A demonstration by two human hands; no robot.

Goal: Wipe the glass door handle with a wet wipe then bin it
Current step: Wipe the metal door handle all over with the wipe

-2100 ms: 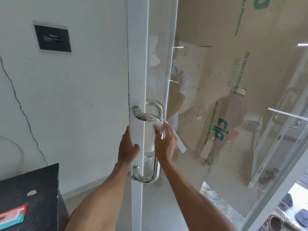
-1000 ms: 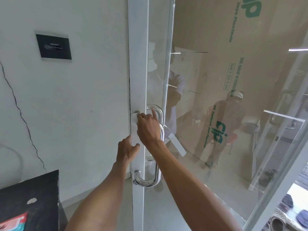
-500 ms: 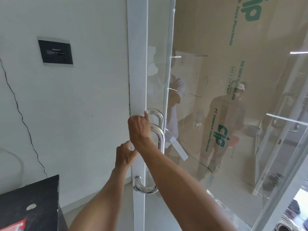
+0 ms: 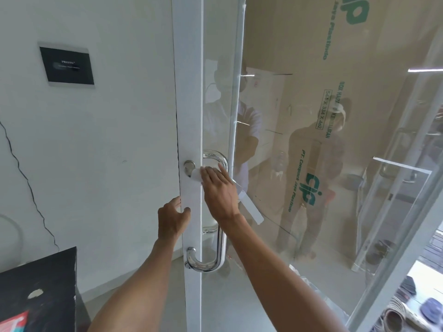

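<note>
Black counter (image 4: 40,279) fills the bottom-left corner; a red/teal packet (image 4: 13,319) sits at its near edge, cut off by the frame, with a small pale chip (image 4: 35,294) further back on the top. White wall (image 4: 107,140) behind it, thin dark crack (image 4: 28,188) running down, black plaque (image 4: 67,65) mounted high up

Left hand (image 4: 172,219): fingers wrapped round the left edge of the white door frame (image 4: 189,92), thumb on its front face. Clamped on the frame, nothing else in it

Chrome door handle (image 4: 221,248): U-shaped pull, top mount (image 4: 189,165) and bottom mount (image 4: 190,251) on the frame, vertical bar standing off just right of it in front of the glass

Wet wipe (image 4: 197,174): white, pressed onto the upper arm of the handle beside the top mount, only partly visible past the fingertips

Right hand (image 4: 219,188): fingers flat and together, palm down, holding the wipe against the top curve of the handle. Can't tell if the thumb wraps underneath, it's hidden

Glass door panel (image 4: 311,164) takes the right half, reflecting a person in white plus a second figure further right. Cardboard with green print (image 4: 311,192) shows behind the glass. White strip (image 4: 251,209) sits on the glass just right of the right wrist. Shoes (image 4: 407,310) on the floor in the bottom-right corner, blurred
</note>
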